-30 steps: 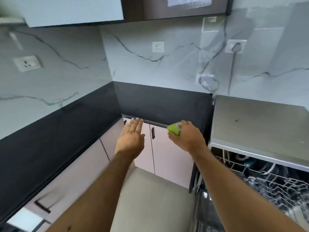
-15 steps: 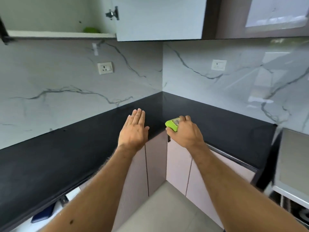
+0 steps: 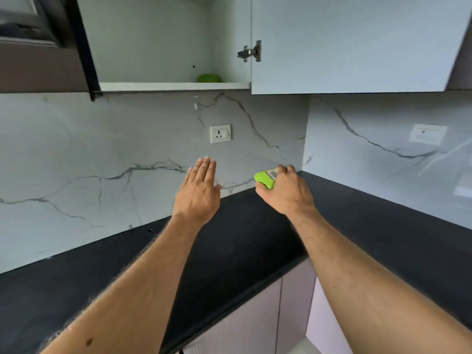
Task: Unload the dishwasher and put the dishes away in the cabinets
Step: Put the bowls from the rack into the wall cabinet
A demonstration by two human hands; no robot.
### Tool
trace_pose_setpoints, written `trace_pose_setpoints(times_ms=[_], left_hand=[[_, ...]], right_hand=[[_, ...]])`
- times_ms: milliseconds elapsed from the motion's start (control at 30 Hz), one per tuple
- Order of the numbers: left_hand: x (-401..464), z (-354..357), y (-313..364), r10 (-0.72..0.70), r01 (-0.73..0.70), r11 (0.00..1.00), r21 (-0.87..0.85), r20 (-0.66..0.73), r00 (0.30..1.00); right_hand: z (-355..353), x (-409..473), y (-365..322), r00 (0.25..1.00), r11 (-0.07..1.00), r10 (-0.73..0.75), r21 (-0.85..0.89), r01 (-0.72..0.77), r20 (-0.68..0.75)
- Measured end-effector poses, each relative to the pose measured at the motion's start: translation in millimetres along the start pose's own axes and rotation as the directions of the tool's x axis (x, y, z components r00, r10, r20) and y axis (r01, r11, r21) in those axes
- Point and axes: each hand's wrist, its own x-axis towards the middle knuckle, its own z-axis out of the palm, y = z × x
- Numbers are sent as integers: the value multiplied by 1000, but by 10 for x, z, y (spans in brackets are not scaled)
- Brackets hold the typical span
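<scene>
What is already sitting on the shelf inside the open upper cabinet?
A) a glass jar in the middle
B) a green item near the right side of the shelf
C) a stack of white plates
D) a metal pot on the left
B: a green item rests on the shelf of the open cabinet, toward its right side; no plates, jar or pot show there.

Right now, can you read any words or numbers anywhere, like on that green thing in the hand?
Sticker on the green item gripped by the right hand: there is printing, but it is too small and blurred to read.
White plate on the right wall: faint dark marks, too blurred to read.
Socket with switch: no words visible.
Nothing else carries text.
</scene>
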Motion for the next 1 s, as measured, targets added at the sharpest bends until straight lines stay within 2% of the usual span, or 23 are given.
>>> trace_pose_setpoints(times_ms=[267, 567, 800, 1000], left_hand=[[787, -196, -573, -29, 38, 994, 99, -88, 996], [1743, -635, -988, -32, 71, 990, 125, -294, 955], [2374, -812, -1179, -30, 97, 983, 155, -388, 921], [2828, -908, -1169, -46, 140, 973, 185, -437, 898]], right_hand=[[244, 888, -669, 991, 996, -74, 49, 79, -111], [231, 2024, -1305, 958, 944, -107, 275, 182, -267], [75, 2866, -1560, 916, 927, -171, 255, 274, -363], [39, 3431, -1539, 910, 909, -133, 317, 270, -393]])
